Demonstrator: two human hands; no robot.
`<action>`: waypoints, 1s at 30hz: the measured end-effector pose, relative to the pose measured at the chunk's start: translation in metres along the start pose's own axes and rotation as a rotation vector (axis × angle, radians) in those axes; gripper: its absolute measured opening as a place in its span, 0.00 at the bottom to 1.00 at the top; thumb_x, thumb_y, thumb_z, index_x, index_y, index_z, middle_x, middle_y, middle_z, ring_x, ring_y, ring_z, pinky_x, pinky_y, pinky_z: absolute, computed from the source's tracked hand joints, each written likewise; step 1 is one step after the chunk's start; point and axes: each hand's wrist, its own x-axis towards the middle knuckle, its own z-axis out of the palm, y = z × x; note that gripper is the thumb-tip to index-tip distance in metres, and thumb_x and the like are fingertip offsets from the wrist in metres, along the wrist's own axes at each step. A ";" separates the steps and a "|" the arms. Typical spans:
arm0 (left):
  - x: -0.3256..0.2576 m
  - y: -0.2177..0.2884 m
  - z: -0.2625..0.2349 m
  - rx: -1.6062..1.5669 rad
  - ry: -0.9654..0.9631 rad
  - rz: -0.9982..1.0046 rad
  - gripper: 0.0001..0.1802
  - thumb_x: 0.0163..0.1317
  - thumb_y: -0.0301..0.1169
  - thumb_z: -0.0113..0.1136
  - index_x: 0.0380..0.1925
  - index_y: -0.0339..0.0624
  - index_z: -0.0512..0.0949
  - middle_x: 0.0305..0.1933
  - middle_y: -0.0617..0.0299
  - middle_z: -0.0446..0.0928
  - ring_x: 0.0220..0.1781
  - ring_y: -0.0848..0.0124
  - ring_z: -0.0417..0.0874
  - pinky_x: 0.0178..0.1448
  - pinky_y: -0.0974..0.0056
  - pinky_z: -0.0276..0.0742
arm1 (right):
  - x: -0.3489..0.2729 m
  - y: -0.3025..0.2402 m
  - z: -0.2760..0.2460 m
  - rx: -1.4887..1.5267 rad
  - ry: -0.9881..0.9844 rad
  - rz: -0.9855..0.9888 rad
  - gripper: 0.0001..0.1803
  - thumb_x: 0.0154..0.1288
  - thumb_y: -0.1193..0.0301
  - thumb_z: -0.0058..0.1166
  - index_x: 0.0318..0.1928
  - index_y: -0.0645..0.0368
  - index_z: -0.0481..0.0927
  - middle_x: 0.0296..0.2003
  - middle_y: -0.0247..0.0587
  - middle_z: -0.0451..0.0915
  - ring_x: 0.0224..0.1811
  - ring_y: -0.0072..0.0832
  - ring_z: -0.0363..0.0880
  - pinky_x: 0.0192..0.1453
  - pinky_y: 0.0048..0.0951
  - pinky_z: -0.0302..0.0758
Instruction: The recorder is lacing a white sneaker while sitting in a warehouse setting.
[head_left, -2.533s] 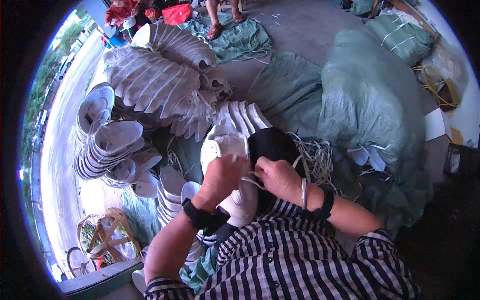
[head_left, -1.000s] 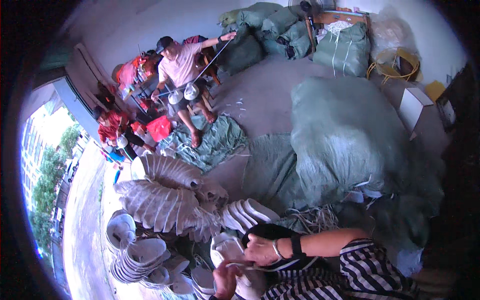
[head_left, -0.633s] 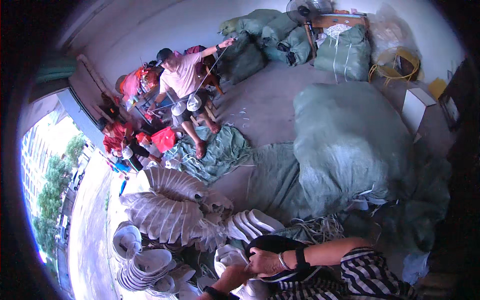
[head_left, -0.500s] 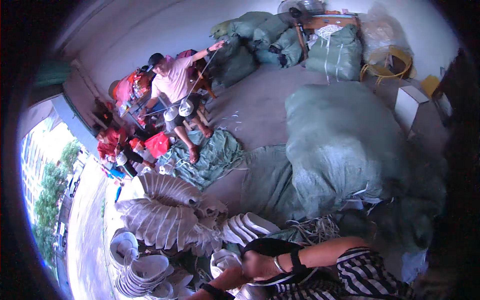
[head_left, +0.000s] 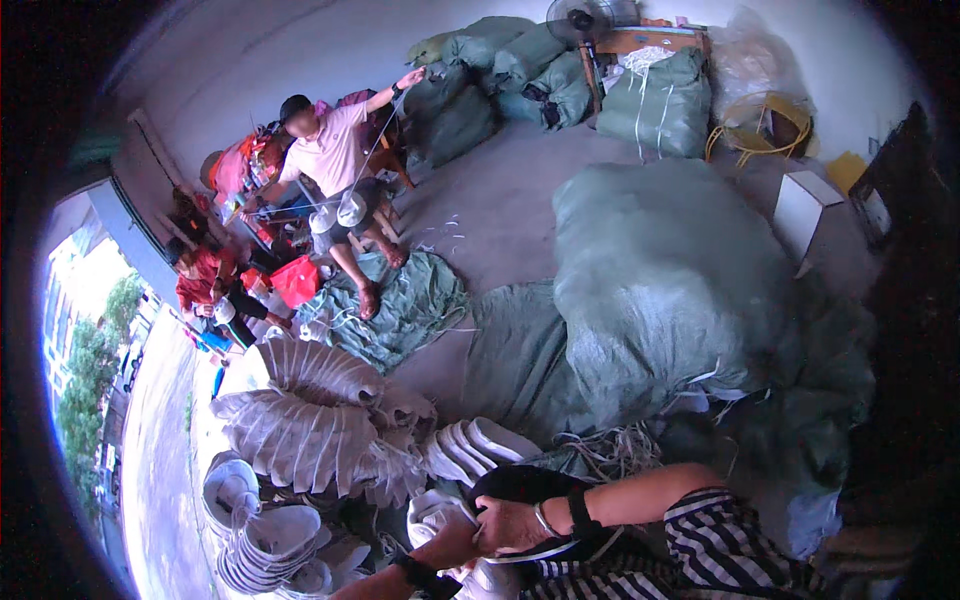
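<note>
My right hand (head_left: 508,524), with a bracelet and a black wrist strap, lies curled on a black rounded piece (head_left: 520,483) at the bottom of the view. My left hand (head_left: 457,541) comes in from the lower edge with a black wristband. It reaches under the right hand to a white moulded piece (head_left: 432,508), and its fingers are hidden. A fan of white moulded pieces (head_left: 470,448) lies just beyond the hands, with loose white cords (head_left: 615,452) beside it.
Strung bundles of white pieces (head_left: 300,425) and stacked ones (head_left: 262,535) lie to my left. Large green sacks (head_left: 665,275) fill the right and the far wall. A seated person (head_left: 335,165) at the back left holds an arm up. A white box (head_left: 805,205) stands at the right.
The view has tilted up from the hands to the room, so my hands now sit at the bottom edge. My right hand stays on the black piece. The seated person keeps an arm raised.
</note>
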 end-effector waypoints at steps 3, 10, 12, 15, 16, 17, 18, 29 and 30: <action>-0.004 -0.023 0.025 0.279 0.198 0.051 0.14 0.56 0.39 0.58 0.31 0.38 0.74 0.23 0.57 0.77 0.26 0.66 0.80 0.30 0.61 0.74 | 0.003 -0.001 -0.008 -0.187 -0.112 0.026 0.07 0.57 0.61 0.48 0.27 0.47 0.75 0.22 0.27 0.74 0.29 0.29 0.74 0.45 0.35 0.62; -0.036 0.012 0.049 -1.331 0.876 -0.028 0.07 0.61 0.31 0.53 0.34 0.38 0.73 0.24 0.61 0.75 0.18 0.75 0.73 0.18 0.71 0.67 | 0.028 -0.009 -0.017 0.012 -0.252 0.363 0.08 0.57 0.64 0.50 0.26 0.54 0.74 0.21 0.43 0.76 0.25 0.40 0.76 0.42 0.37 0.66; -0.030 0.003 0.060 -1.412 0.975 0.107 0.06 0.60 0.31 0.54 0.32 0.40 0.73 0.21 0.66 0.72 0.17 0.77 0.69 0.19 0.73 0.62 | 0.040 -0.015 -0.009 0.292 -0.128 0.599 0.09 0.56 0.66 0.50 0.27 0.59 0.74 0.23 0.49 0.77 0.28 0.45 0.77 0.37 0.41 0.69; -0.032 0.033 0.050 -1.262 1.032 0.026 0.06 0.61 0.31 0.54 0.29 0.42 0.73 0.21 0.70 0.69 0.20 0.81 0.67 0.23 0.75 0.61 | 0.035 -0.011 -0.004 0.299 -0.077 0.601 0.10 0.55 0.66 0.51 0.28 0.60 0.74 0.23 0.51 0.76 0.29 0.47 0.77 0.34 0.42 0.71; -0.032 0.037 0.051 -1.147 1.085 0.049 0.07 0.61 0.32 0.54 0.29 0.41 0.72 0.21 0.70 0.68 0.21 0.82 0.67 0.24 0.74 0.62 | 0.032 -0.010 -0.006 0.285 -0.089 0.594 0.10 0.56 0.66 0.50 0.28 0.61 0.75 0.24 0.52 0.76 0.29 0.47 0.77 0.34 0.41 0.71; -0.031 0.041 0.051 -0.961 1.143 0.075 0.09 0.62 0.33 0.54 0.27 0.41 0.71 0.23 0.71 0.68 0.25 0.81 0.66 0.28 0.73 0.63 | 0.023 0.001 -0.008 0.347 -0.100 0.491 0.08 0.58 0.69 0.48 0.27 0.61 0.75 0.24 0.49 0.77 0.26 0.41 0.78 0.32 0.37 0.73; -0.034 0.039 0.056 -0.977 1.153 0.060 0.09 0.62 0.33 0.54 0.27 0.41 0.71 0.23 0.71 0.68 0.25 0.81 0.66 0.28 0.73 0.63 | 0.021 0.001 -0.036 0.411 -0.191 0.447 0.09 0.60 0.71 0.46 0.29 0.62 0.77 0.24 0.42 0.78 0.24 0.31 0.78 0.29 0.30 0.74; -0.031 0.038 0.089 -0.409 1.271 -0.317 0.04 0.58 0.26 0.49 0.33 0.41 0.68 0.29 0.50 0.74 0.32 0.48 0.75 0.32 0.50 0.69 | -0.311 0.113 -0.351 1.380 1.371 0.766 0.09 0.61 0.64 0.48 0.35 0.57 0.74 0.24 0.29 0.74 0.16 0.15 0.64 0.20 0.17 0.64; -0.029 0.020 0.115 -0.794 1.301 -0.181 0.05 0.61 0.29 0.48 0.35 0.40 0.68 0.28 0.50 0.75 0.32 0.49 0.77 0.32 0.52 0.70 | -0.281 0.117 -0.337 1.241 1.439 0.864 0.08 0.61 0.66 0.48 0.35 0.57 0.74 0.24 0.28 0.74 0.16 0.15 0.64 0.20 0.17 0.63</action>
